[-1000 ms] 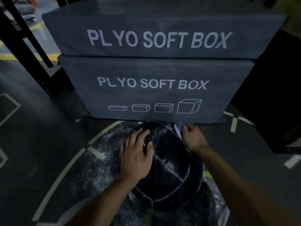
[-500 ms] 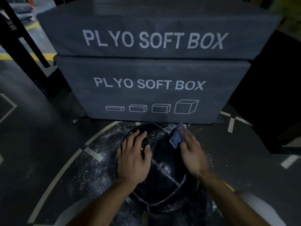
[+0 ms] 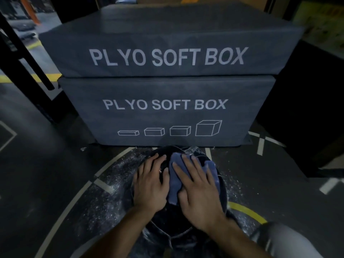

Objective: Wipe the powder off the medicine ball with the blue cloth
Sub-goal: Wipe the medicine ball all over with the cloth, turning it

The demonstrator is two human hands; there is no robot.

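A black medicine ball (image 3: 173, 220) rests on the dark floor just in front of me, mostly covered by both hands. My left hand (image 3: 150, 185) lies flat on its upper left side, fingers spread, holding nothing. My right hand (image 3: 197, 189) presses the blue cloth (image 3: 175, 183) flat against the top of the ball, fingers extended over the cloth. The cloth sticks out to the left of the palm and past the fingers on the right. White powder (image 3: 115, 192) is scattered on the floor around the ball.
Two stacked grey plyo soft boxes (image 3: 167, 112) stand right behind the ball, almost touching it. A black rack upright (image 3: 24, 60) slants at the left. Painted floor lines curve at the left, and a yellow arc (image 3: 247, 211) lies at the right. My knee (image 3: 283, 239) shows at lower right.
My right hand has slid the cloth from the ball's far right edge onto its top, close beside my left hand. The left hand has stayed in place.
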